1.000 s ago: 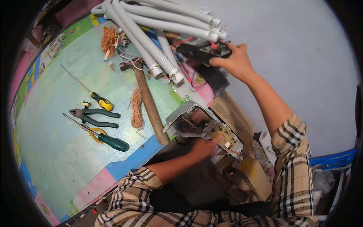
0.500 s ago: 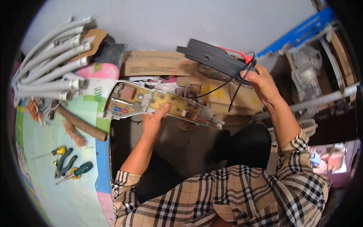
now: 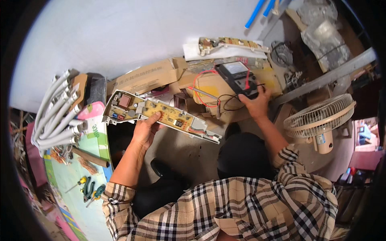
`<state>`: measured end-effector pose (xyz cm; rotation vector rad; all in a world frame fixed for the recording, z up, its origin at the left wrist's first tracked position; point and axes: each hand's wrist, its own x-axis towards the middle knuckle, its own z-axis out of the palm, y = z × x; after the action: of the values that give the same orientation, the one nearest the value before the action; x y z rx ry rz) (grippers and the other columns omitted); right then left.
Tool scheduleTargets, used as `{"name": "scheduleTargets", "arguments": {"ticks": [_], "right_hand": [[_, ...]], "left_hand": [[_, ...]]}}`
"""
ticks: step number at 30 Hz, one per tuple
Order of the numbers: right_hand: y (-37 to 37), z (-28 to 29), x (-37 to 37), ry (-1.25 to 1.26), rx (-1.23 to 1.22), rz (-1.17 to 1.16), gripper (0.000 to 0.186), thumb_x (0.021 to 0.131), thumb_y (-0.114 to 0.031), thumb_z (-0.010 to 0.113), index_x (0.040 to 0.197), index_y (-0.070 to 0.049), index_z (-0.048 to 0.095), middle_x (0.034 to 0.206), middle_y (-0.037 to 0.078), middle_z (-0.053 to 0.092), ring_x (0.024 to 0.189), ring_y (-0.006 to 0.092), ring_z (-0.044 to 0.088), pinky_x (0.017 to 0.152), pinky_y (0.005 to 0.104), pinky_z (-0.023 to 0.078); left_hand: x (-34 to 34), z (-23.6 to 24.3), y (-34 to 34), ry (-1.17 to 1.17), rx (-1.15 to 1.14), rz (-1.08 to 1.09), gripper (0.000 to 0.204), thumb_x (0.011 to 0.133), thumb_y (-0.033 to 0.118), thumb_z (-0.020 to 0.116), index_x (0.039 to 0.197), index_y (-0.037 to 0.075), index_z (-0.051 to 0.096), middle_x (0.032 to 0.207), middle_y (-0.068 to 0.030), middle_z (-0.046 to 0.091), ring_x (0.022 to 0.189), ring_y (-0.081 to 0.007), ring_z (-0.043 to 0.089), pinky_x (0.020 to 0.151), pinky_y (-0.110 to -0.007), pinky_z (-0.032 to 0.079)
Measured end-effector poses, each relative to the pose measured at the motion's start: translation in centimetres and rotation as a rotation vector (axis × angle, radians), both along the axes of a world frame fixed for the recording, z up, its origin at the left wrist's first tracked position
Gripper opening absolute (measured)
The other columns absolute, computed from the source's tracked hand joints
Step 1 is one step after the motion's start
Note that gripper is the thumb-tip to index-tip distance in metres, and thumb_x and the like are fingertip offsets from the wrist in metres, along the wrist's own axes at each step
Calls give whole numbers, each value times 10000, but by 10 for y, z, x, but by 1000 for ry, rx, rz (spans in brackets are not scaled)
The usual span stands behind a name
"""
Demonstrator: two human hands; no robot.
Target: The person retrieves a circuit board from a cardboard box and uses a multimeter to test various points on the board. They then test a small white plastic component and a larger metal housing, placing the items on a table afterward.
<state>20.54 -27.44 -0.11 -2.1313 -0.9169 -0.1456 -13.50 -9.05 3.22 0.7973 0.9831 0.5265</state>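
Observation:
My left hand (image 3: 147,129) is closed on the edge of a long control board (image 3: 169,114) in a pale plastic frame, thumb on top. The board carries a small two-digit display, a reddish block and blue and red parts. My right hand (image 3: 256,101) grips the lower end of a black analog multimeter (image 3: 234,77), tilted over the cardboard with its dial face up. Red and black test leads (image 3: 194,86) loop from the meter toward its left. Some of my right fingers are hidden behind the leads and the meter.
A second circuit board (image 3: 229,44) lies by the wall on white material. Grey hoses (image 3: 54,116), a wooden stick (image 3: 91,157), pliers (image 3: 88,188) and screwdrivers (image 3: 97,191) lie on the left table. A cardboard box (image 3: 146,78) stands behind; a fan (image 3: 319,118) stands right.
The multimeter has come down onto or just over the cardboard and turned from its plain back to its dial face. My left hand still holds the control board. The view has shifted right.

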Motion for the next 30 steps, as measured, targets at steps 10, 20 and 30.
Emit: {"name": "scheduleTargets", "arguments": {"ticks": [10,20,30], "right_hand": [[-6,-44,16,-9,-299,106,1073,587,-395,830,1446,-108,255,1233,260,348,1152,444,397,977,487,363],[-35,-11,11,-71,-499,124,676,745,-308,735,1300,-86,422,1233,222,386,1007,423,549,853,454,473],[-11,-10,-33,419,-404,911,378,848,-239,590,1077,62,579,892,228,628,866,362,610,777,424,469]], "left_hand": [[54,-31,20,176,-67,-93,221,912,141,591,1091,12,589,994,-80,652,860,-183,634,682,-293,544],[51,-144,-21,4,-268,139,163,900,122,583,1019,18,623,912,-70,666,807,-191,634,662,-294,530],[21,-164,-58,118,-322,172,213,892,117,596,1073,9,622,998,-81,664,936,-227,632,838,-371,527]]}}
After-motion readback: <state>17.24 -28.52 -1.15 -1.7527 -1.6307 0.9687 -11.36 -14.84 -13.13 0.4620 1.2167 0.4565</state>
